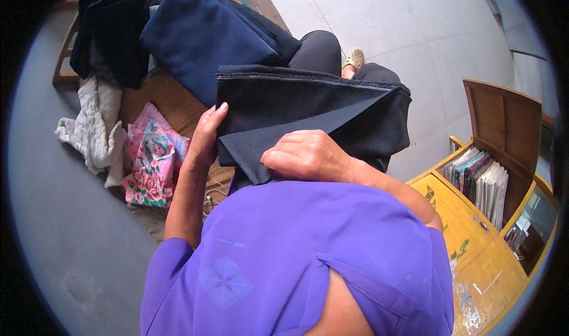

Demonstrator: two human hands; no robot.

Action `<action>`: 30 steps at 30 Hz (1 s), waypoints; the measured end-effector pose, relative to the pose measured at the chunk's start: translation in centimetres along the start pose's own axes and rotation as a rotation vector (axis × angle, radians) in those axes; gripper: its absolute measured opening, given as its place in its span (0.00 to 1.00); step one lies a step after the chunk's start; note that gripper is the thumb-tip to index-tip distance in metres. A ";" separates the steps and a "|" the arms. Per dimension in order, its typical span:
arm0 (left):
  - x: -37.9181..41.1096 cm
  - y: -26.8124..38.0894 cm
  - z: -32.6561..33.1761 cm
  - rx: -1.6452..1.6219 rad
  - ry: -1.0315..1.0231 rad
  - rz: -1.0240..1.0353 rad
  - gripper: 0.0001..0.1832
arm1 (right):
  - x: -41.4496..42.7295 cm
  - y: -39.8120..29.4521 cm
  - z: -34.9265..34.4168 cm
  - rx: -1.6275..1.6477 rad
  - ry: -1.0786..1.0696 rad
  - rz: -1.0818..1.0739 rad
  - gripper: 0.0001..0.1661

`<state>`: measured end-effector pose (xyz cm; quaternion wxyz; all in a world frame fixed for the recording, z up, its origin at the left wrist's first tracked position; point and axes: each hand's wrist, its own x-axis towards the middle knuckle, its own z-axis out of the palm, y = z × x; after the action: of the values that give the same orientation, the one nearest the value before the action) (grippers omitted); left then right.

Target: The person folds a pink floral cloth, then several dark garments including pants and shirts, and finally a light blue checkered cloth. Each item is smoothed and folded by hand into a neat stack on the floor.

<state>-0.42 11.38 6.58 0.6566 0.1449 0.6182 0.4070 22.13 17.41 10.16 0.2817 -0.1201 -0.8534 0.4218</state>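
Note:
Across my lap lies a folded piece of dark fabric (284,98), its layered edge turned away from me and one flap folded back diagonally. My left hand (209,131) grips the fabric's left edge, thumb on top and fingers hidden behind it. The curled fingers of my right hand (306,156) hold the near edge of the flap close to my purple shirt; the fingertips are partly hidden. Beyond the left end of this cloth, a thick folded stack of navy fabric (209,29) rests on the wooden seat and reaches my knee.
On the left are black cloth (118,38), a crumpled white cloth (91,127) and a pink floral bag or cloth (153,171) on a wooden surface (153,94). A white cable lies near my left forearm. At right stands a yellow wooden cabinet (480,251) with an open lid (502,136) and folded items inside.

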 end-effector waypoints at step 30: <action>-2.4 2.8 3.0 0.465 -0.365 0.388 0.16 | 3.1 2.1 -3.5 -0.022 0.190 0.274 0.12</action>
<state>1.59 12.37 10.72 0.6162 0.4755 0.5280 0.3398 21.61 22.33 11.39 0.2995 -0.2778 -0.8031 0.4337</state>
